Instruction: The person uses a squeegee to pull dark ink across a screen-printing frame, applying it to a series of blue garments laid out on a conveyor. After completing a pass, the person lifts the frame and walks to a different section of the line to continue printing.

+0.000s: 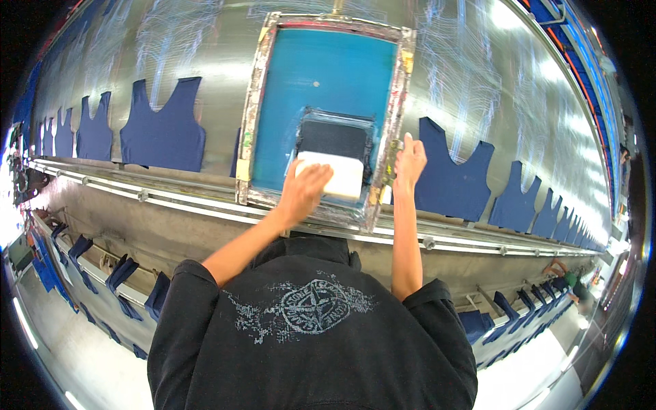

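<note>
Blue-mesh printing screen (pixel 321 75) lies flat on long metal table (pixel 205 41), long axis running away from person. White squeegee block (pixel 337 174) lies crosswise at near end, left hand (pixel 304 188) closed on it. Right hand (pixel 408 164) grips frame's right edge.

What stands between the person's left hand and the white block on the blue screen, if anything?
Nothing visible does. The left hand already rests on the white block, which lies on the blue screen inside its frame. The right hand grips the frame's right edge, apart from the block.

Left hand (pixel 304 191) presses white squeegee (pixel 336 175); right hand (pixel 409 162) grips screen frame (pixel 395 109).
</note>
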